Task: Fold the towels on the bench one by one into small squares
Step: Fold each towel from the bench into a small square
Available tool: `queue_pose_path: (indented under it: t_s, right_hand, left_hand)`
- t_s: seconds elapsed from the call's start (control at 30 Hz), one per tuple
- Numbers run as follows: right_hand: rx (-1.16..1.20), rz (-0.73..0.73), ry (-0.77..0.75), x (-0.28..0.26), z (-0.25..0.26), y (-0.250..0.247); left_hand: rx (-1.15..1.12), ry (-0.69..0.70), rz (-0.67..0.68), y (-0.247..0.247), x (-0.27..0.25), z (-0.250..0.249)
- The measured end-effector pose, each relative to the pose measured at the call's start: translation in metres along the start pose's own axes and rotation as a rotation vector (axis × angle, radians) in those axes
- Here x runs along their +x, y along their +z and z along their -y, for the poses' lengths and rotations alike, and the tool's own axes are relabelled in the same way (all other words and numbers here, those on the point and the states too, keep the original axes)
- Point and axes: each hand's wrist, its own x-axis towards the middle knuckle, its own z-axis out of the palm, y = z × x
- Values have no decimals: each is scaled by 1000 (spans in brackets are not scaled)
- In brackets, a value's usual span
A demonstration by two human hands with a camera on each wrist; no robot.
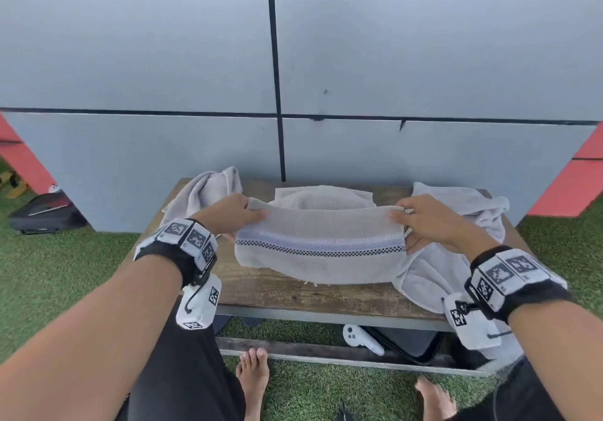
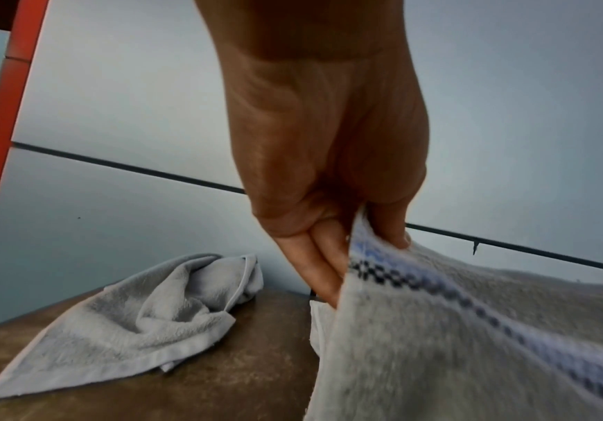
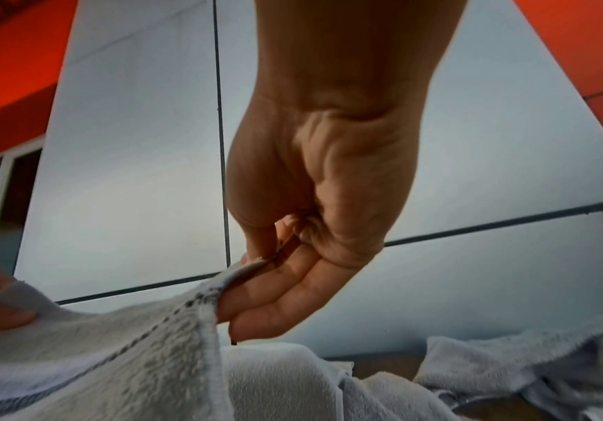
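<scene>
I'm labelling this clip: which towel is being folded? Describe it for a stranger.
On the wooden bench before the grey wall, it is the middle towel, stretched between the left hand and right hand. Only it shows a blue stripe with a black checked line.

You are outdoors, or in a yard-like spot beside a building, not in a home interior. Green artificial turf point(image 1: 58, 277) covers the ground under your bare feet point(image 1: 253, 375). Facing you is a wall of large pale grey cladding panels point(image 1: 137, 45) split by dark seams, with red-orange panels point(image 1: 577, 185) at both edges. A weathered wooden bench point(image 1: 284, 290) on a metal frame stands against it. A black bag point(image 1: 42, 215) lies on the turf at the left. A white handheld controller point(image 1: 360, 339) sits under the bench. The right wrist view shows what may be a window frame point(image 3: 1, 205); too dim to confirm.
</scene>
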Motion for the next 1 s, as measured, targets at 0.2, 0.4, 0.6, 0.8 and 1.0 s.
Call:
queue_pose_path:
  t_s: [0.2, 0.4, 0.6, 0.8, 1.0]
  right_hand:
    - [-12, -181, -31, 85, -5, 0]
    - [-94, -359, -16, 189, -14, -5]
    - [-385, -393, 33, 260, -47, 4]
    - [-521, -259, 43, 285, -76, 25]
    - [-590, -151, 16, 292, -75, 29]
  left_hand:
    - [-91, 66, -267, -3, 55, -7]
    - [-180, 96, -424, -2, 149, -11]
    - [-87, -38, -443, 25, 247, -3]
    - [92, 59, -281, 64, 281, 23]
    - [148, 148, -233, 65, 285, 19]
